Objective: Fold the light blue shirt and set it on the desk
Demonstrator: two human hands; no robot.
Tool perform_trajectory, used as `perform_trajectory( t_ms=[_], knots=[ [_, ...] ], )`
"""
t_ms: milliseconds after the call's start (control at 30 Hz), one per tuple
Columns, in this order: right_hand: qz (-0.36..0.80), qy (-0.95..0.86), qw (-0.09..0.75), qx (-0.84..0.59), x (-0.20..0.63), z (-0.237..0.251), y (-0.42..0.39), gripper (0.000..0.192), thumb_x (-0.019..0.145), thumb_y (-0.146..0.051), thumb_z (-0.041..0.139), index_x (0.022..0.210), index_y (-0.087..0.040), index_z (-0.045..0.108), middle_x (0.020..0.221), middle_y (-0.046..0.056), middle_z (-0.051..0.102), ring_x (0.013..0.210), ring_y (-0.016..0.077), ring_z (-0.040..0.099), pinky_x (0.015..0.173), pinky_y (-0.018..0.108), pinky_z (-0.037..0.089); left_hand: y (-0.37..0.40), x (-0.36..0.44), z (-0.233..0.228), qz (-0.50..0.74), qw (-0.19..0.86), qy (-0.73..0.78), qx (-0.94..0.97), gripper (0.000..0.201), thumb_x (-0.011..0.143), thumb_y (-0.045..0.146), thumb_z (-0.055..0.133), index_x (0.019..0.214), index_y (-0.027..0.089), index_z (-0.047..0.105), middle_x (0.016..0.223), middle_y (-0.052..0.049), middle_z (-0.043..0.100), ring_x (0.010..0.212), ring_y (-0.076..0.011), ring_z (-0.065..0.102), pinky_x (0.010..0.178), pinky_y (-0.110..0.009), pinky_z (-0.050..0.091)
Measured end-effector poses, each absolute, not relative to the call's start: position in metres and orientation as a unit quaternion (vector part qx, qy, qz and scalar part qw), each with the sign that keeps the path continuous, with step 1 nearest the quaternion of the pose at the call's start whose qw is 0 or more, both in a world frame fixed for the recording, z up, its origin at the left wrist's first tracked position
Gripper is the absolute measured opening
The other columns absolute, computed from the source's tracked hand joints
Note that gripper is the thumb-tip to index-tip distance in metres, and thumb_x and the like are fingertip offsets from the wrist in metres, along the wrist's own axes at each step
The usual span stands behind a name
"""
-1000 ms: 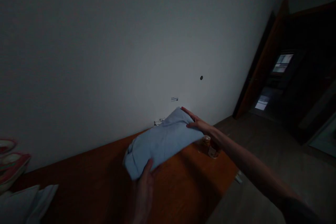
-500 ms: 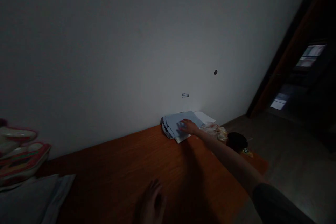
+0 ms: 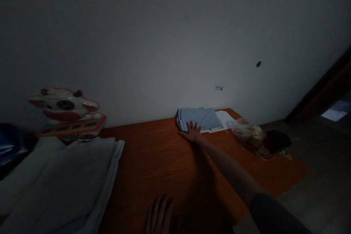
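Since a second ago the folded blue cloth point(image 3: 199, 118) has gone from the middle of the tabletop point(image 3: 170, 161), where both my hands were on it, to the far edge against the wall, and my view has swung left so the toy and the white fabric now show. My right hand point(image 3: 192, 133) has slid back off the top of the cloth; it now lies flat, palm down, fingers spread and pointing toward the wall, with only the fingertips at the cloth's near edge. It grips nothing. My right arm is stretched out long and nearly straight, running from the lower right corner of the view up to the hand, a dark sleeve covering the upper part.

My left hand point(image 3: 159, 216) sits low at the bottom edge of the view, fingers loosely apart and pointing forward, holding nothing; whether it touches the wood I cannot tell in this dim light.

White paper point(image 3: 225, 119) lies under and just right of the cloth. Further right are a crinkled clear bag point(image 3: 246, 129) and a dark round object point(image 3: 277, 140). At the left, white fabric point(image 3: 60, 175) is spread out, with a red-and-white toy point(image 3: 67, 113) behind it.
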State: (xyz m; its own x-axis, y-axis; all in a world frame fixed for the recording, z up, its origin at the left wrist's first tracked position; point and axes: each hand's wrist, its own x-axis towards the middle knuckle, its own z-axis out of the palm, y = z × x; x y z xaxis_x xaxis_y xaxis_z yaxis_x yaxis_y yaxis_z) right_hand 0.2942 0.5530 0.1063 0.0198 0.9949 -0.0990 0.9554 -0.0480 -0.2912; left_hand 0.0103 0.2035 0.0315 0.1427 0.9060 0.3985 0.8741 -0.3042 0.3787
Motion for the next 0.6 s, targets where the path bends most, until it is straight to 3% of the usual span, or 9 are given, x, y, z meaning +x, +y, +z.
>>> perform_trajectory(
  t_ms=[133, 200, 300, 433, 500, 600],
  knots=[
    [0.122, -0.69, 0.072, -0.71, 0.283, 0.122, 0.555, 0.11, 0.098, -0.092, 0.032, 0.179, -0.018, 0.023, 0.185, 0.021, 0.01, 0.169, 0.0518, 0.006, 0.13, 0.078, 0.007, 0.192, -0.003, 0.064, 0.314, 0.142, 0.577, 0.74, 0.04, 0.106, 0.031, 0.056, 0.14, 0.028, 0.075, 0.152, -0.006, 0.07, 0.145, -0.0306, 0.064, 0.121, -0.058, 0.056],
    [0.081, -0.71, 0.098, -0.693, 0.286, 0.12, 0.545, 0.104, 0.102, -0.086, 0.029, 0.179, -0.016, 0.022, 0.185, 0.022, 0.007, 0.17, 0.0493, 0.005, 0.129, 0.079, 0.005, 0.193, -0.023, 0.083, 0.356, 0.164, 0.593, 0.703, 0.036, 0.109, 0.031, 0.053, 0.137, 0.026, 0.074, 0.152, -0.007, 0.07, 0.146, -0.0274, 0.064, 0.122, -0.053, 0.056],
    [0.008, -0.753, 0.146, -0.642, 0.288, 0.099, 0.509, 0.099, 0.104, -0.083, 0.027, 0.179, -0.019, 0.021, 0.186, 0.017, 0.005, 0.172, 0.0445, 0.004, 0.131, 0.078, 0.007, 0.201, -0.077, 0.105, 0.401, 0.061, 0.608, 0.682, 0.035, 0.108, 0.029, 0.058, 0.141, 0.028, 0.069, 0.16, -0.008, 0.062, 0.164, -0.0307, 0.042, 0.137, -0.062, 0.033],
    [0.01, -0.759, 0.128, -0.639, 0.294, 0.068, 0.436, 0.095, 0.102, -0.087, 0.029, 0.179, -0.031, 0.025, 0.186, 0.011, 0.013, 0.171, 0.0448, 0.013, 0.131, 0.078, 0.017, 0.211, -0.172, 0.111, 0.391, -0.088, 0.686, 0.608, 0.048, 0.105, 0.029, 0.06, 0.154, 0.025, 0.059, 0.174, -0.011, 0.046, 0.172, -0.0351, 0.018, 0.14, -0.066, 0.017],
    [-0.009, -0.749, 0.132, -0.65, 0.298, 0.061, 0.41, 0.092, 0.104, -0.084, 0.025, 0.176, -0.027, 0.034, 0.183, 0.013, 0.025, 0.168, 0.0441, 0.023, 0.132, 0.075, 0.02, 0.213, -0.21, 0.106, 0.352, -0.089, 0.716, 0.596, 0.056, 0.104, 0.029, 0.059, 0.159, 0.02, 0.053, 0.174, -0.014, 0.046, 0.17, -0.0377, 0.025, 0.138, -0.066, 0.018],
    [-0.021, -0.751, 0.13, -0.646, 0.298, 0.061, 0.395, 0.09, 0.108, -0.078, 0.02, 0.171, -0.02, 0.042, 0.178, 0.015, 0.036, 0.165, 0.0427, 0.031, 0.133, 0.073, 0.022, 0.216, -0.238, 0.097, 0.31, -0.056, 0.74, 0.594, 0.049, 0.101, 0.032, 0.062, 0.15, 0.021, 0.062, 0.156, -0.014, 0.065, 0.151, -0.0366, 0.054, 0.132, -0.06, 0.031]
  ],
)
